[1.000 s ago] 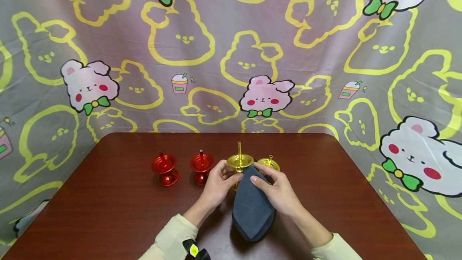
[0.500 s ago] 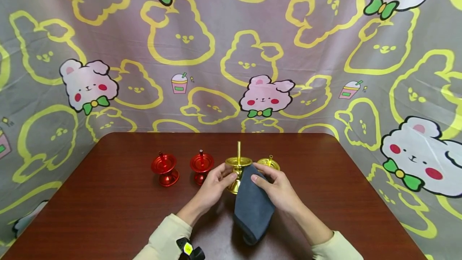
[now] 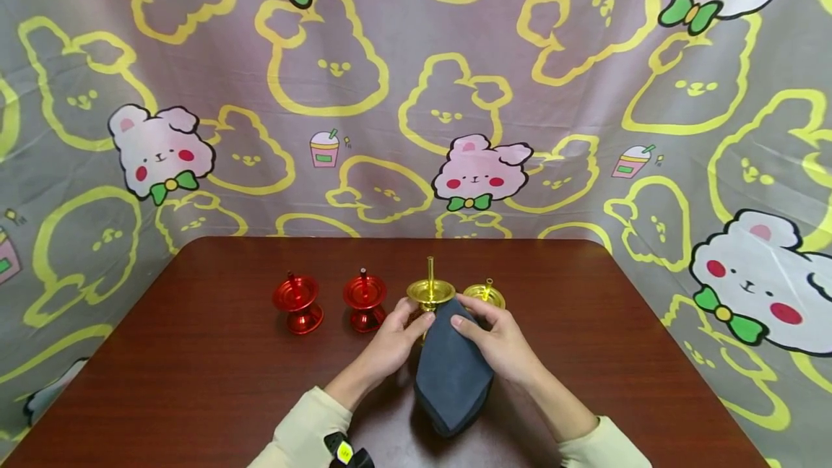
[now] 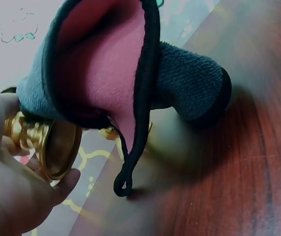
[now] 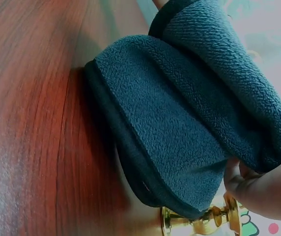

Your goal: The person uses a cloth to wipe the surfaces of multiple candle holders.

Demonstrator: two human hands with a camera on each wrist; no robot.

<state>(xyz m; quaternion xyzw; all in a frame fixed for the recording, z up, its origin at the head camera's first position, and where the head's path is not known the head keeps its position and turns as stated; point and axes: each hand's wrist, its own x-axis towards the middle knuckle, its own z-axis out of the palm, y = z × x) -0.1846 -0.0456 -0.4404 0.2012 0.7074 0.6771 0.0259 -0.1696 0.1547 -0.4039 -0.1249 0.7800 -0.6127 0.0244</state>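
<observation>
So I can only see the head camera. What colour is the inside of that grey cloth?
Observer: Pink. The left wrist view shows the cloth has a pink lining under its grey outside.
Operator: Does it have a string?
Observer: Yes, a black edging ends in a small loop hanging down.
Operator: Is the gold holder hollow underneath?
Observer: Yes. The left hand holds the gold candle holder tilted, and its base opens like a cup.
</observation>
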